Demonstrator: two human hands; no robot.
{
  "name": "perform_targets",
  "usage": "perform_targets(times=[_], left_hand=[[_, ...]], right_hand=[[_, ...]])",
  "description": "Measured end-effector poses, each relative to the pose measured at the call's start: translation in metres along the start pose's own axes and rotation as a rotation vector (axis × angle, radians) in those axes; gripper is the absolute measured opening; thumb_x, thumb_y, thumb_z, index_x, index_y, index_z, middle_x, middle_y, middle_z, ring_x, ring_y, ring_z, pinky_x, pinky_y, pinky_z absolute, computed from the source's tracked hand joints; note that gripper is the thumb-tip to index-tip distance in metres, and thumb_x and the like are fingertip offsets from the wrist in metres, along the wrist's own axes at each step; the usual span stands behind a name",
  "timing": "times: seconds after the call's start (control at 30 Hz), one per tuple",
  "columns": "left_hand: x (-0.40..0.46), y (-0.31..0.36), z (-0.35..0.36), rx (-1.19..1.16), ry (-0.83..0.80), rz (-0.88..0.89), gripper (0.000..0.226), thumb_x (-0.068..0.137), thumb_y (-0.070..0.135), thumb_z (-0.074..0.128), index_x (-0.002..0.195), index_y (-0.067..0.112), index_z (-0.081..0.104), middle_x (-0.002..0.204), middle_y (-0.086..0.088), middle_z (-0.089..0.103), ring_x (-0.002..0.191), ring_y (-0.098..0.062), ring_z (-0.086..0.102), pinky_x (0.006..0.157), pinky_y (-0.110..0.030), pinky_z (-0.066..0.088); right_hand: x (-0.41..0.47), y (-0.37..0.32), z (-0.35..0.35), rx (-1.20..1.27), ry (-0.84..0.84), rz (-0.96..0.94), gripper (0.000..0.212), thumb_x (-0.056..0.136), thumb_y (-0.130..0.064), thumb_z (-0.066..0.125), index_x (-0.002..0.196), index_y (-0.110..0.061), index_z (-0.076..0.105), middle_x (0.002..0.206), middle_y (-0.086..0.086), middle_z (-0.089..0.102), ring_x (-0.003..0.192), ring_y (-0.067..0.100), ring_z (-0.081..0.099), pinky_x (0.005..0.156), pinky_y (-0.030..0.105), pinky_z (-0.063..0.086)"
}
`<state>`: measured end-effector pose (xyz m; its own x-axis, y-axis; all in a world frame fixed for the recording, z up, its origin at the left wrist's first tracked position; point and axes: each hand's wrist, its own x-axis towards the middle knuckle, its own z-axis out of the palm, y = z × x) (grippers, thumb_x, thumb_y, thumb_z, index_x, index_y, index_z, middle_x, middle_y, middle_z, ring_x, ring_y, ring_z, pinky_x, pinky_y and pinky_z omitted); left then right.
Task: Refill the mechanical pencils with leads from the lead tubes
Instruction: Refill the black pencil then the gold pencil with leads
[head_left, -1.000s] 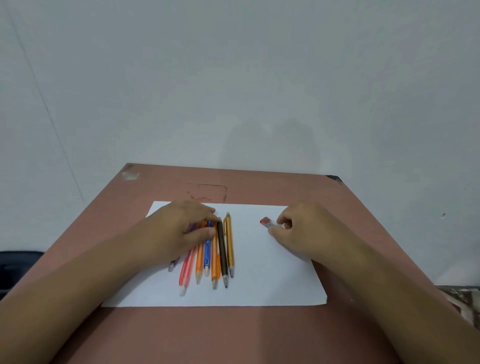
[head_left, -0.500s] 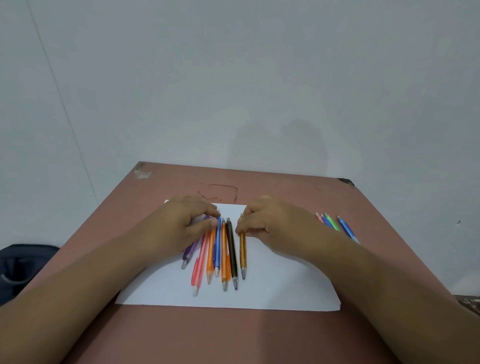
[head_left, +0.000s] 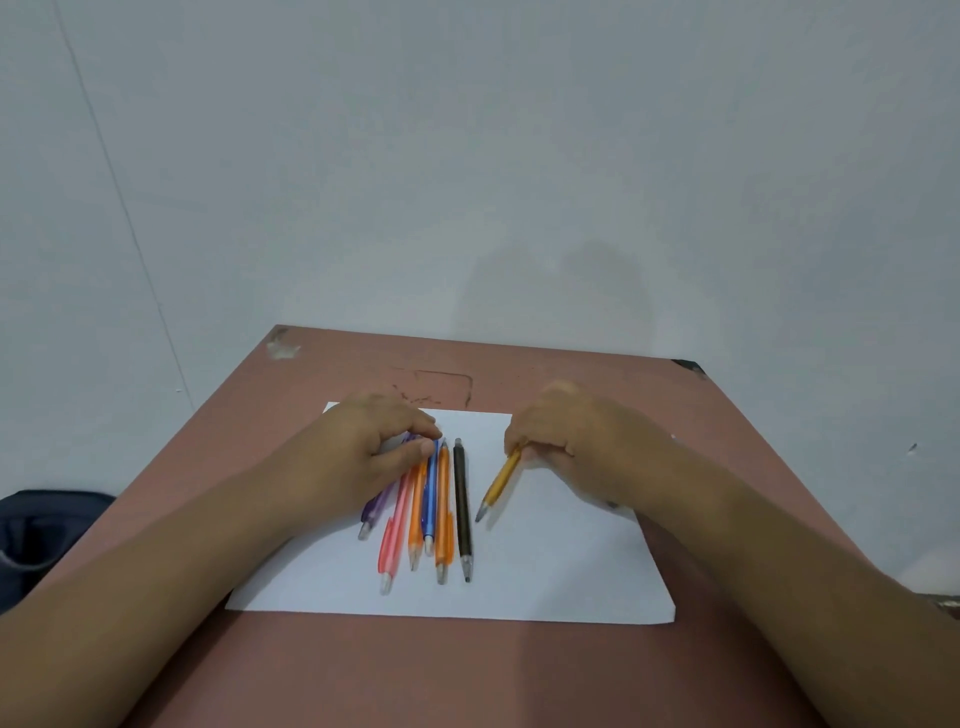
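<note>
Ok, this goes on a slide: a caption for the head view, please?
Right hand lifts a yellow pencil off the paper; left hand rests on the row of pencils.

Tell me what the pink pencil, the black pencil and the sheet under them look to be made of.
Pink pencil: likely see-through plastic, since the barrel looks glassy and tinted. Black pencil: probably opaque plastic with a dull finish and a grey tip that may be metal; too small to be sure. Sheet: thin white matte paper, lying flat with crisp edges.
</note>
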<state>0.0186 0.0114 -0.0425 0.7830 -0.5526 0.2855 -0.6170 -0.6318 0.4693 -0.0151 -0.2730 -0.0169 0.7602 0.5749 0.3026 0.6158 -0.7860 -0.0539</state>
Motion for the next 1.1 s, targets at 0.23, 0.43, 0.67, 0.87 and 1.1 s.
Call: perform_targets(times=[0.23, 0.43, 0.67, 0.87, 1.1], left_hand=[[-0.007, 0.026, -0.013, -0.345, 0.072, -0.078, 0.041, 0.088, 0.065, 0.039, 0.113, 0.048, 0.067, 0.101, 0.023, 0.07, 0.094, 0.001, 0.066, 0.069, -0.023, 0.057], [0.007, 0.031, -0.016, -0.103, 0.185, -0.062, 0.016, 0.084, 0.06, 0.057, 0.099, 0.064, 0.059, 0.081, 0.041, 0.062, 0.089, 0.018, 0.057, 0.067, -0.009, 0.044], [0.003, 0.008, -0.016, -0.368, 0.287, -0.197, 0.022, 0.076, 0.059, 0.059, 0.091, 0.046, 0.07, 0.089, 0.023, 0.072, 0.087, 0.001, 0.065, 0.072, -0.028, 0.054], [-0.001, 0.011, -0.017, -0.254, 0.277, -0.127, 0.017, 0.083, 0.057, 0.057, 0.095, 0.048, 0.063, 0.087, 0.029, 0.065, 0.078, 0.004, 0.061, 0.06, -0.015, 0.041], [0.0, -0.011, -0.016, -0.121, 0.284, -0.045, 0.008, 0.088, 0.055, 0.052, 0.088, 0.059, 0.059, 0.085, 0.034, 0.065, 0.081, 0.0, 0.062, 0.065, -0.019, 0.042]], right_hand=[[0.0, -0.005, -0.009, 0.055, 0.058, 0.195, 0.016, 0.102, -0.02, 0.056, 0.107, -0.028, 0.068, 0.094, -0.016, 0.059, 0.091, 0.012, 0.048, 0.083, 0.037, 0.048], [0.009, -0.025, -0.021, 0.251, 0.169, 0.249, 0.017, 0.102, -0.022, 0.058, 0.108, -0.03, 0.072, 0.096, -0.016, 0.065, 0.09, 0.006, 0.058, 0.081, 0.022, 0.05], [0.019, -0.042, -0.023, 1.124, 0.477, 0.573, 0.023, 0.084, -0.001, 0.078, 0.093, -0.022, 0.079, 0.095, 0.003, 0.078, 0.092, 0.022, 0.076, 0.091, 0.052, 0.059], [0.035, -0.055, -0.023, 1.47, 0.606, 0.652, 0.01, 0.084, 0.003, 0.074, 0.091, -0.004, 0.075, 0.089, 0.015, 0.077, 0.082, 0.027, 0.075, 0.075, 0.03, 0.062], [0.043, -0.046, -0.018, 1.263, 0.652, 0.671, 0.013, 0.086, -0.006, 0.078, 0.089, -0.019, 0.08, 0.081, 0.003, 0.077, 0.074, 0.015, 0.072, 0.073, 0.027, 0.059]])
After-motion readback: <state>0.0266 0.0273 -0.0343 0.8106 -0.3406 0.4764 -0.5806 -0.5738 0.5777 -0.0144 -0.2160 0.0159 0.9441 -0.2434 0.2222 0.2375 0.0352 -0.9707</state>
